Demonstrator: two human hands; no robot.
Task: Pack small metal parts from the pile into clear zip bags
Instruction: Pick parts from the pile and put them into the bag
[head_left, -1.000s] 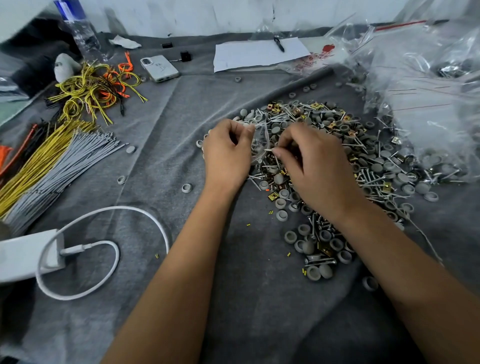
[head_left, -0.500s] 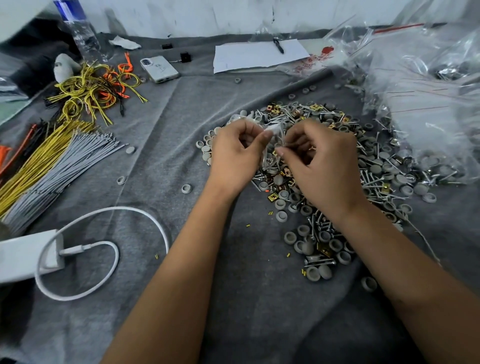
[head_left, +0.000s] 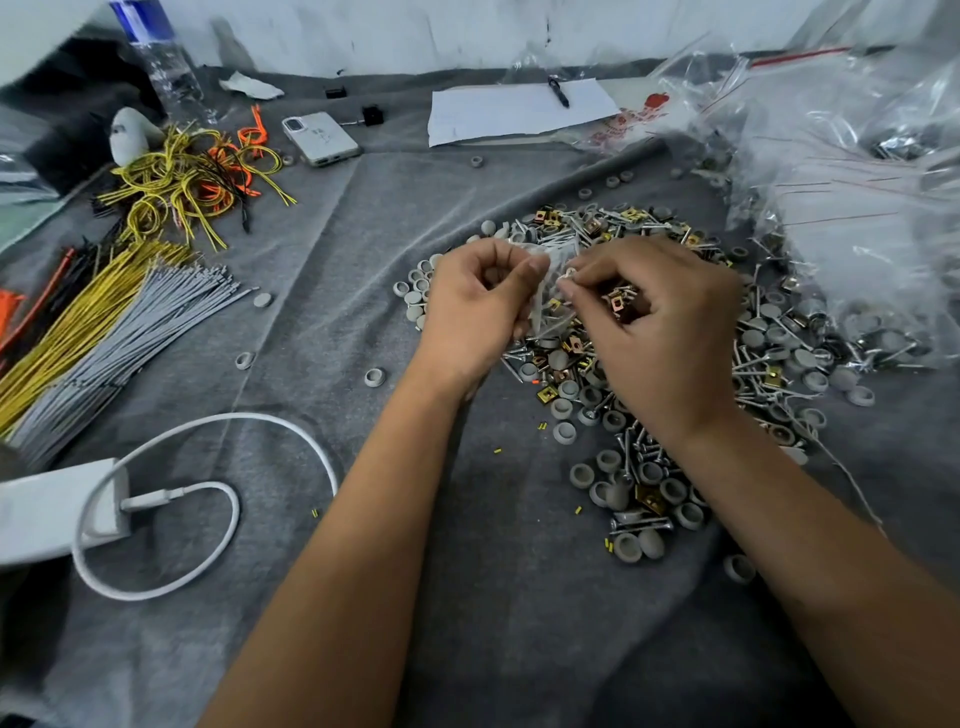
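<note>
- Two bare forearms reach from the near edge of the grey cloth (head_left: 509, 597) toward its middle, where the work is going on.
- Near the cloth's left edge a white charging cable (head_left: 208, 519) loops loosely; it lies well apart from the hands and is unlikely to snag.
- Stray grey caps (head_left: 628, 548) sit at the near fringe of the pile (head_left: 675, 364); a sweep of the right forearm could push them off toward the near edge.
- The left hand (head_left: 478, 306) pinches the small clear bag (head_left: 545, 291) between thumb and curled fingers, just above the pile's left side.
- The right hand (head_left: 660, 322) pinches at the bag's mouth with thumb and forefinger; whether a part sits between those fingertips is too small to tell.
- The thin film is crumpled, so the mouth could fold closed and parts could drop back into the pile.
- Pointed screws could pierce the bag if forced in.
- At the far right corner a heap of clear bags (head_left: 857, 208) leans over the pile; it could slide down onto the parts.
</note>
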